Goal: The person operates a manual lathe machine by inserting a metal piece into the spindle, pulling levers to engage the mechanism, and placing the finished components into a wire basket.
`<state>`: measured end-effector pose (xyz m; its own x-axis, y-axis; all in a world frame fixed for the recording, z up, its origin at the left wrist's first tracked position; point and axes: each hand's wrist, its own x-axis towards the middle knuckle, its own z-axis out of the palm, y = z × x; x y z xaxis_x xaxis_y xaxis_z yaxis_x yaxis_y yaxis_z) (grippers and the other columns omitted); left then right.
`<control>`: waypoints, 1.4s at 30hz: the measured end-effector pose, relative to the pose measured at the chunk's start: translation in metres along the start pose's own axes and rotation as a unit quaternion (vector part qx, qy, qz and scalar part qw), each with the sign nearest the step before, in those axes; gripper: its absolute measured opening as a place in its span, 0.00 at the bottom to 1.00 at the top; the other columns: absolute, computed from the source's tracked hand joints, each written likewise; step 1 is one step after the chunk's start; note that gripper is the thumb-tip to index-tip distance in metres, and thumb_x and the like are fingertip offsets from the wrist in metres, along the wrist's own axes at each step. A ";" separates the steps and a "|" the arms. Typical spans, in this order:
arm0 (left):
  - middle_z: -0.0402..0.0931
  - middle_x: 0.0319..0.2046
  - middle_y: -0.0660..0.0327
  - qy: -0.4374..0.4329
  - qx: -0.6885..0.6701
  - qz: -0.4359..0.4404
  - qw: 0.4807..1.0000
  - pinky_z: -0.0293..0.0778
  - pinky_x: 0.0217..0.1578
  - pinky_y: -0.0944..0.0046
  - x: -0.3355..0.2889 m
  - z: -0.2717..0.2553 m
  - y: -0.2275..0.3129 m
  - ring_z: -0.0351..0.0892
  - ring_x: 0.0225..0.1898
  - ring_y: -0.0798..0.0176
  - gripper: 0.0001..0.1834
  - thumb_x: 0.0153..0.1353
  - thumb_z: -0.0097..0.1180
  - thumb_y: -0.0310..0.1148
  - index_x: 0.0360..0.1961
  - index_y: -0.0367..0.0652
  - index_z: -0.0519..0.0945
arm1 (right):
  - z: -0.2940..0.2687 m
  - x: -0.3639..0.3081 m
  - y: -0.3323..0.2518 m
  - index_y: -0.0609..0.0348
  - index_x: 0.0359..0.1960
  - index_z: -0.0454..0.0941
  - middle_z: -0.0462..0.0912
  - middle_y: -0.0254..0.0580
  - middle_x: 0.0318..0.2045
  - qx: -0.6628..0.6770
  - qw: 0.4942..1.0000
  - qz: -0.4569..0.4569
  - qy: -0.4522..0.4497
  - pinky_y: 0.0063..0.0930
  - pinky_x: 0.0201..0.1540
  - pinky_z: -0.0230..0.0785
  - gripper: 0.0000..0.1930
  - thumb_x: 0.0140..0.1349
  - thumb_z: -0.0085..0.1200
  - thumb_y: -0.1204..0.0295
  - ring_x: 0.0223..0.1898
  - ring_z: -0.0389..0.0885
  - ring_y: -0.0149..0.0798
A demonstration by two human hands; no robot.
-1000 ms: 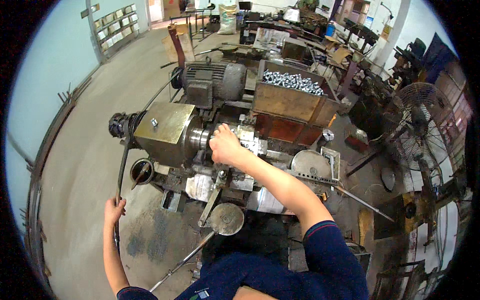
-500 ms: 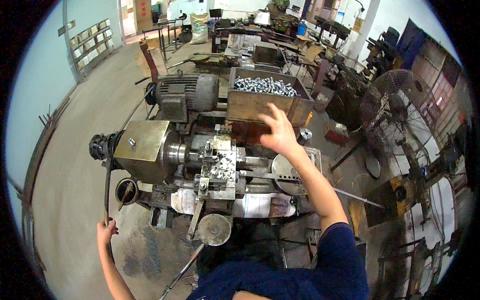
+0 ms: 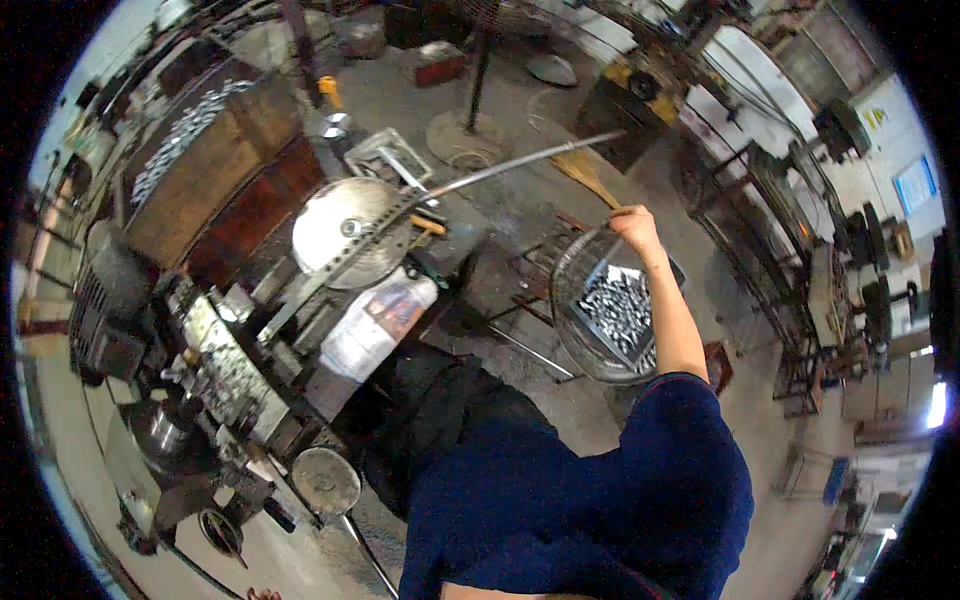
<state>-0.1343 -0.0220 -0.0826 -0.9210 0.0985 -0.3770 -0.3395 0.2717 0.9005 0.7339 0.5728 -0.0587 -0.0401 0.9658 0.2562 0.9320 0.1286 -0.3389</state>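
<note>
My right hand [image 3: 635,228] reaches out over the upper rim of a round wire basket [image 3: 562,325], its fingers curled. What they hold, if anything, is hidden. In and around a dark square tray in the basket lie many small shiny metal parts [image 3: 618,305]. A straw-coloured brush or broom [image 3: 582,172] lines up with my fingertips; I cannot tell whether they touch it. Only the fingertips of my left hand [image 3: 263,595] show at the bottom edge, close to a dark bar [image 3: 195,570]. Metal chips cover the slide of a lathe-like machine [image 3: 228,365] on the left.
A long metal lever [image 3: 520,158] sticks out past a round metal disc [image 3: 325,230]. A rusty bin [image 3: 215,185] of metal parts stands behind the machine. Near it are a fan stand's base [image 3: 455,135] and a red box [image 3: 438,68]. Racks [image 3: 745,215] line the right.
My view has swung right, bringing the wire basket into sight. My right hand has gone from above the machine to the basket, its spread fingers now curled. My left hand has nearly left the picture.
</note>
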 end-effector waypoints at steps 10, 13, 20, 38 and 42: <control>0.68 0.17 0.65 0.001 0.013 -0.016 1.000 0.70 0.24 0.66 -0.004 0.019 0.006 0.67 0.17 0.69 0.19 0.53 0.58 0.45 0.40 0.42 0.74 | 0.011 -0.073 0.016 0.61 0.43 0.74 0.73 0.53 0.48 -0.142 0.892 0.334 -0.270 0.33 0.52 0.64 0.23 0.44 0.50 0.62 0.51 0.71 0.48; 0.68 0.17 0.65 -0.001 0.010 -0.016 1.000 0.70 0.24 0.66 -0.007 0.015 0.007 0.67 0.18 0.69 0.19 0.54 0.57 0.45 0.39 0.41 0.74 | 0.024 -0.070 0.012 0.61 0.46 0.73 0.71 0.52 0.51 -0.157 0.854 0.406 -0.285 0.33 0.54 0.63 0.25 0.45 0.51 0.61 0.53 0.70 0.47; 0.68 0.17 0.64 -0.046 0.001 -0.001 0.999 0.69 0.23 0.68 -0.015 -0.014 0.018 0.67 0.18 0.69 0.18 0.54 0.57 0.44 0.38 0.40 0.74 | 0.055 -0.049 0.023 0.61 0.43 0.75 0.76 0.54 0.45 -0.148 0.884 0.338 -0.287 0.38 0.50 0.65 0.24 0.45 0.49 0.59 0.49 0.73 0.49; 0.75 0.23 0.54 -0.066 0.049 0.071 0.994 0.77 0.26 0.67 -0.081 0.034 0.060 0.77 0.22 0.64 0.22 0.53 0.57 0.40 0.41 0.31 0.71 | 0.041 -0.047 0.067 0.66 0.20 0.77 0.77 0.42 0.20 0.063 0.997 0.017 0.043 0.32 0.26 0.65 0.13 0.45 0.55 0.65 0.24 0.74 0.37; 0.75 0.22 0.55 -0.075 0.053 0.079 0.993 0.75 0.23 0.68 -0.087 0.039 0.066 0.76 0.21 0.65 0.20 0.54 0.57 0.40 0.39 0.33 0.72 | 0.023 0.008 -0.125 0.65 0.28 0.81 0.78 0.41 0.37 0.287 0.955 -0.036 0.058 0.25 0.45 0.65 0.08 0.43 0.55 0.81 0.38 0.76 0.36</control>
<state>-0.0688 0.0247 0.0011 -0.9198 0.2872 -0.2675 -0.1630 0.3407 0.9260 0.6085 0.5697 -0.0355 -0.0259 0.9228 0.3843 0.5753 0.3282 -0.7492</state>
